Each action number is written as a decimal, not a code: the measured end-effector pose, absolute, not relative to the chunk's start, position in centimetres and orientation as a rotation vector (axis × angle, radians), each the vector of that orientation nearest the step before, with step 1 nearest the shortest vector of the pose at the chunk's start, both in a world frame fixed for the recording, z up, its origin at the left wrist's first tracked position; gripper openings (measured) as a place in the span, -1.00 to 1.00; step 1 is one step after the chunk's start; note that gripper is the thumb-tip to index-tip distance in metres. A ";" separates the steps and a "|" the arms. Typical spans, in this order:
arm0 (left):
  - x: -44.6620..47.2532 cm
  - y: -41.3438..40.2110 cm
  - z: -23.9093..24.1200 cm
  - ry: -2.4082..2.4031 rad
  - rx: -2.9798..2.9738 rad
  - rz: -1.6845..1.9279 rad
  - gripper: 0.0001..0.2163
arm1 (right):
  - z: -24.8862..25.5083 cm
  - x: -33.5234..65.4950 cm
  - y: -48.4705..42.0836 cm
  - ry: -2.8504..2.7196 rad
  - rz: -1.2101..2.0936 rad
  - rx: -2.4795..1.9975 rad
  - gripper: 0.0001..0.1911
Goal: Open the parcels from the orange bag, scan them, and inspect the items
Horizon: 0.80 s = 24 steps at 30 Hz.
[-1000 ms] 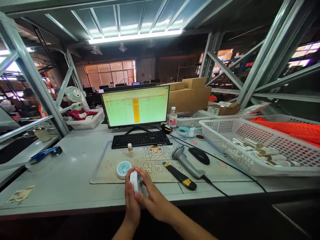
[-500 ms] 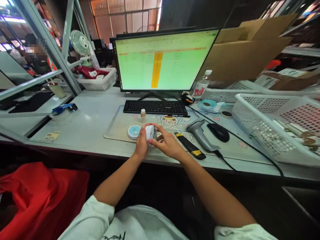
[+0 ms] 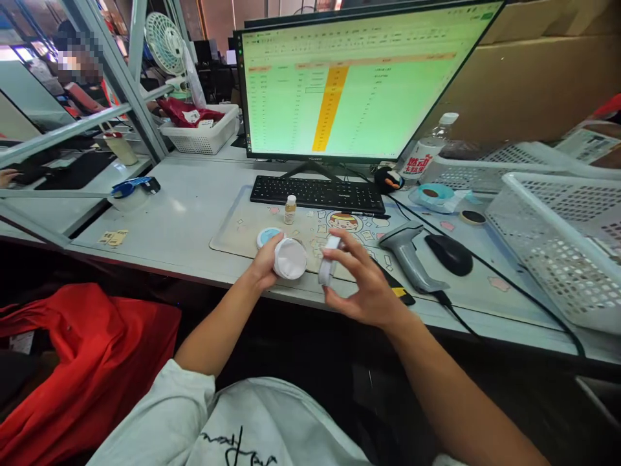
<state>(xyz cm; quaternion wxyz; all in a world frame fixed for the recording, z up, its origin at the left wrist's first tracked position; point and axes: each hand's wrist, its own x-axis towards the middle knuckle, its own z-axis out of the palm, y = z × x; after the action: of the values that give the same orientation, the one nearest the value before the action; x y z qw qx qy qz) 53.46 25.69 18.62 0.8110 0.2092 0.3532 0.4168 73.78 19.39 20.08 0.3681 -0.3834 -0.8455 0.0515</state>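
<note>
Lid has come off, right grip pinching it, left grip clasping the jar.

A pale grey table carries a light printed mat with a small bottle standing on it. Around that bottle, a water bottle stands at two o'clock, a white basket at three, a grey scanner at four beside a black mouse, a round tin at seven, paper labels at nine.
</note>
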 end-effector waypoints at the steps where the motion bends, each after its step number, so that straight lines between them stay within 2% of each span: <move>1: 53.0 25.6 18.6 0.741 0.466 0.888 -0.54 | 19.9 74.3 19.8 -2.148 0.120 -1.055 -0.23; 5: 52.6 24.7 18.4 0.604 0.534 1.004 -0.54 | 17.3 75.2 22.9 -2.184 0.291 -1.616 -0.20; 7: 52.8 24.1 18.2 0.598 0.567 1.082 -0.55 | 16.5 74.7 23.9 -2.172 0.339 -1.751 -0.29; 11: 53.0 23.1 17.7 0.616 0.665 1.234 -0.57 | 17.4 72.1 22.4 -1.995 0.174 -1.309 -0.64; 13: 52.9 22.6 17.6 0.581 0.689 1.274 -0.58 | 18.4 70.5 20.7 -1.965 0.173 -1.084 -0.74; 19: 52.7 21.2 18.0 0.500 0.726 1.259 -0.58 | 19.3 67.7 17.6 -2.012 0.198 -0.943 -0.92; 24: 52.0 20.2 19.1 0.485 0.690 1.298 -0.54 | 19.8 68.4 15.8 -2.035 0.171 -0.809 -0.84</move>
<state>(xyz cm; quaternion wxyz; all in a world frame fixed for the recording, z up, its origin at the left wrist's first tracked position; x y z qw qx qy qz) 52.00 20.24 19.05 0.7153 0.3117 0.2189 0.5859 68.40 15.79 19.83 0.4550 -0.3278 -0.8250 0.0692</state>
